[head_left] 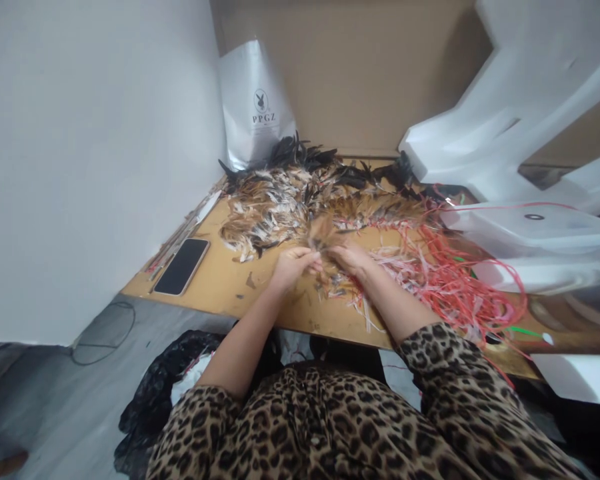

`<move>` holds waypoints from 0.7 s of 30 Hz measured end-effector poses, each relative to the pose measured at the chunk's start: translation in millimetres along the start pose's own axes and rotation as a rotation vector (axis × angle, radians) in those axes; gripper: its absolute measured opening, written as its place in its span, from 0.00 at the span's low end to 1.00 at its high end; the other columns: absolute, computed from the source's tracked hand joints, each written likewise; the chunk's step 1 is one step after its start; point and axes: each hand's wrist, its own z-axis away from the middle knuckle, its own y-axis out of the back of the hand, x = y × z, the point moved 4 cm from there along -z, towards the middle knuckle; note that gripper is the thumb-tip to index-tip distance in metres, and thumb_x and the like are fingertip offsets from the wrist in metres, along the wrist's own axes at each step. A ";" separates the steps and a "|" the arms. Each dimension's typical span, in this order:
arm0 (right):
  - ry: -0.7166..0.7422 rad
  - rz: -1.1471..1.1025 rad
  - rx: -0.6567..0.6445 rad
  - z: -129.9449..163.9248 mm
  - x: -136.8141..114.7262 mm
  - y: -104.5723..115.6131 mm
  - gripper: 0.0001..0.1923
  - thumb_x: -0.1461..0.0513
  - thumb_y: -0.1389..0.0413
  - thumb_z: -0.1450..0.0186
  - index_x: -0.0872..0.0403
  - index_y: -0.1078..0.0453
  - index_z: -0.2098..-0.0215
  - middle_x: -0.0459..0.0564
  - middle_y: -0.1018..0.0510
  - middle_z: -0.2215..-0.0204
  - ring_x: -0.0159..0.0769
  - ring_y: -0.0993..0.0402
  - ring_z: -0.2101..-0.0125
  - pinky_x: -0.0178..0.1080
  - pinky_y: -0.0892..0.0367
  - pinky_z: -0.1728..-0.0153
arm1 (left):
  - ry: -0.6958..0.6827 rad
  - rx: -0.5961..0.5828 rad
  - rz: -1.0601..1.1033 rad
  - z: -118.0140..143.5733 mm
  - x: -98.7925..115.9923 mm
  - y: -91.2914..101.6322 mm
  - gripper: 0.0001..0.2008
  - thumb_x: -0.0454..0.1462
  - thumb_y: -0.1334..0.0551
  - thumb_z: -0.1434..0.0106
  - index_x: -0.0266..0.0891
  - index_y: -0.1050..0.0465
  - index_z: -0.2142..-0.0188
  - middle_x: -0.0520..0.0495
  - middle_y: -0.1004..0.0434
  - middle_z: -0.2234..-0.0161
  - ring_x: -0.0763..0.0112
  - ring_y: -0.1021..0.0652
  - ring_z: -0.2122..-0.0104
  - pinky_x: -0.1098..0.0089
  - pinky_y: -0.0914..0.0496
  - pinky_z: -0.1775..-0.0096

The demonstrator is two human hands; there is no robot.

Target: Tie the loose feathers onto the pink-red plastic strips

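Observation:
Between my two hands a small bunch of brown feathers [321, 230] fans upward, slightly blurred. My left hand [299, 262] pinches the bunch at its lower end from the left. From the right, my right hand [349, 257] closes on the same bunch, its fingertips partly hidden behind the feathers. Just beyond my hands a large heap of brown, white and black feathers [275, 200] spreads over the wooden table [240, 287]. Right of my right wrist lies a tangle of red and pale pink strings [445, 280].
A phone [183, 267] lies at the table's left edge, beside the white wall. A white bag [255, 100] stands at the back. White foam pieces [530, 233] crowd the right side. On the floor at lower left is a black plastic bag [150, 393] near a cable [105, 345].

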 end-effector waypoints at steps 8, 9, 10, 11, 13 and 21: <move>0.332 0.336 0.179 14.6 -10.9 -19.4 0.05 0.60 0.44 0.47 0.54 0.32 0.78 0.47 0.30 0.70 0.34 0.34 0.65 0.40 0.40 0.60 | 0.054 0.299 0.349 -20.2 -21.1 14.1 0.07 0.36 0.36 0.51 0.31 0.30 0.74 0.49 0.28 0.79 0.84 0.29 0.80 0.82 0.36 0.76; 0.409 0.442 0.163 17.9 -15.6 -21.8 0.05 0.61 0.45 0.46 0.54 0.32 0.78 0.48 0.31 0.68 0.34 0.35 0.63 0.41 0.41 0.58 | 0.054 0.311 0.341 -21.4 -22.7 14.4 0.07 0.35 0.36 0.50 0.31 0.29 0.75 0.50 0.28 0.79 0.84 0.29 0.80 0.82 0.36 0.76; 0.466 0.541 0.142 20.8 -19.4 -23.7 0.05 0.61 0.46 0.45 0.53 0.31 0.76 0.49 0.31 0.67 0.35 0.35 0.62 0.42 0.42 0.57 | 0.054 0.316 0.316 -22.3 -24.0 14.7 0.07 0.35 0.36 0.51 0.31 0.29 0.75 0.50 0.28 0.79 0.84 0.29 0.80 0.82 0.35 0.76; 0.505 0.632 0.117 23.3 -22.6 -25.3 0.05 0.61 0.47 0.44 0.53 0.31 0.75 0.49 0.31 0.65 0.36 0.36 0.61 0.43 0.43 0.56 | 0.052 0.316 0.279 -22.9 -25.1 15.1 0.07 0.36 0.36 0.51 0.31 0.29 0.75 0.50 0.28 0.80 0.84 0.30 0.81 0.81 0.35 0.76; 0.562 0.792 0.068 27.0 -27.7 -27.6 0.06 0.61 0.48 0.43 0.53 0.30 0.73 0.50 0.32 0.64 0.38 0.37 0.60 0.45 0.45 0.55 | 0.046 0.303 0.178 -22.8 -26.9 16.3 0.07 0.36 0.36 0.51 0.32 0.28 0.75 0.51 0.28 0.81 0.83 0.30 0.82 0.80 0.34 0.76; 0.599 0.946 -0.006 24.4 -37.5 -22.7 0.06 0.60 0.47 0.42 0.52 0.29 0.74 0.49 0.31 0.64 0.38 0.38 0.59 0.45 0.48 0.55 | -0.031 0.038 -0.222 -14.6 -28.1 8.0 0.05 0.33 0.40 0.48 0.33 0.29 0.78 0.51 0.29 0.84 0.78 0.29 0.83 0.75 0.33 0.76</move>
